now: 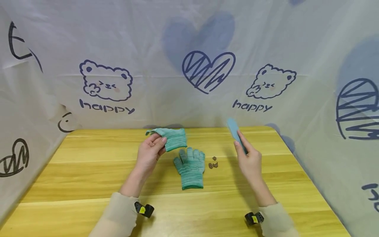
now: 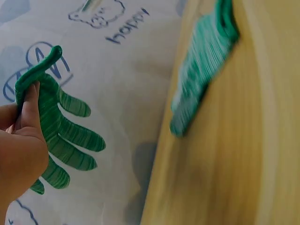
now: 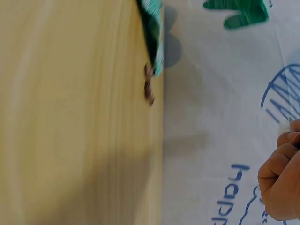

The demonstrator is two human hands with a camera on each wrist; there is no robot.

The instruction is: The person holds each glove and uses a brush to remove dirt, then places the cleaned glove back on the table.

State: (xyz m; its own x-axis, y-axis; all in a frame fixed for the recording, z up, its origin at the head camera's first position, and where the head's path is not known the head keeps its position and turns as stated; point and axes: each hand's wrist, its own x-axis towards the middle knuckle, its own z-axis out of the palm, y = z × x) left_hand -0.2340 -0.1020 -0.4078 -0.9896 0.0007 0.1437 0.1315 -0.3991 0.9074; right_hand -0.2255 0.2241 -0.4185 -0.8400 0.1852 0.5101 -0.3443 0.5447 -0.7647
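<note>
My left hand (image 1: pixel 149 149) pinches a green-and-white striped knit glove (image 1: pixel 176 137) by its cuff, above the table. In the left wrist view the fingers of this held glove (image 2: pixel 70 136) spread away from the hand. A matching glove (image 1: pixel 192 169) lies on the table between my hands, its fingers toward the wall and its cuff toward me. To the right, my right hand (image 1: pixel 250 159) grips a slim light blue tool (image 1: pixel 233 126) with a rounded end, raised and tilted; its kind does not show. Three small brown lumps (image 1: pixel 214 164) lie just right of the flat glove.
The wood-grain table (image 1: pixel 88 184) reaches back to a white cloth (image 1: pixel 154 82) printed with hearts, bears and lettering. This cloth also hangs on both sides. Black camera mounts (image 1: pixel 144 209) sit at the wrists, by the beige sleeves (image 1: pixel 116 214).
</note>
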